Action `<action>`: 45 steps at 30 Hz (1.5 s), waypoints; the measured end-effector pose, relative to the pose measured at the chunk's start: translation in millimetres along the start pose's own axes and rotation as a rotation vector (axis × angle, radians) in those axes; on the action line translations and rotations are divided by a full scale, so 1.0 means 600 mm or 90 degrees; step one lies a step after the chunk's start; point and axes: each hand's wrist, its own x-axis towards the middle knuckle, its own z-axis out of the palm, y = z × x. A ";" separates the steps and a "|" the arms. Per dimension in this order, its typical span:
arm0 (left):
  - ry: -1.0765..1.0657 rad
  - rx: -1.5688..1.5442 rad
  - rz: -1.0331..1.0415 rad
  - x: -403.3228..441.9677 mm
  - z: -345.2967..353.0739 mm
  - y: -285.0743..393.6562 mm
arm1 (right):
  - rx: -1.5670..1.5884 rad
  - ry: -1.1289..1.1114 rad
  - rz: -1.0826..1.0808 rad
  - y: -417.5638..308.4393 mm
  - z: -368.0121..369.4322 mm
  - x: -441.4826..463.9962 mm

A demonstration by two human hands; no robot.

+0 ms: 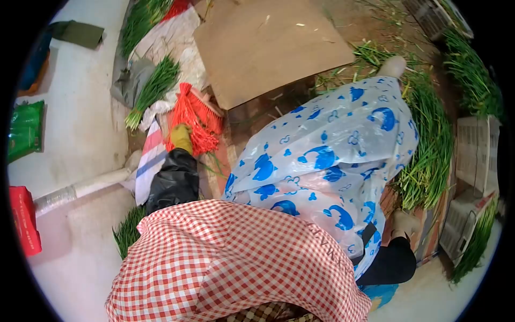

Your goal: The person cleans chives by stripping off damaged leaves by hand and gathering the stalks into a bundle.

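My left hand (182, 138), in a yellow glove below a black sleeve, is at a bundle of red plastic ties (196, 126) at the left of the head view. Its fingers look curled into the strands, though the fingertips are hidden among them. Against the bundle lies a pinkish-red brush (208, 110) with bristles. A bunch of green stalks, like garlic chives (155, 88), rests just beyond, on a grey bag. Beside the wrist is a striped cloth (148, 161). My right hand does not show.
A plastic sheet with blue prints (322, 155) covers my legs. Brown cardboard (273, 48) lies ahead. Loose green stalks (429, 145) are heaped at right, beside pale crates (475, 155). A wrapped pole (86, 185), a red box (24, 220) and a green packet (26, 131) are at left.
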 end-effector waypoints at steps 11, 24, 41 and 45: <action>0.052 0.281 -0.059 -0.171 0.049 -0.153 | -0.104 -0.063 -0.030 -0.072 0.001 0.002; 0.060 0.593 0.175 -0.074 0.096 -0.055 | -0.128 -0.074 0.005 -0.080 0.007 -0.002; -0.012 0.803 0.162 -0.005 0.040 0.088 | -0.117 -0.084 -0.009 -0.070 0.003 0.013; 0.125 0.738 0.286 -0.031 0.048 0.167 | -0.117 -0.082 -0.010 -0.071 0.003 0.016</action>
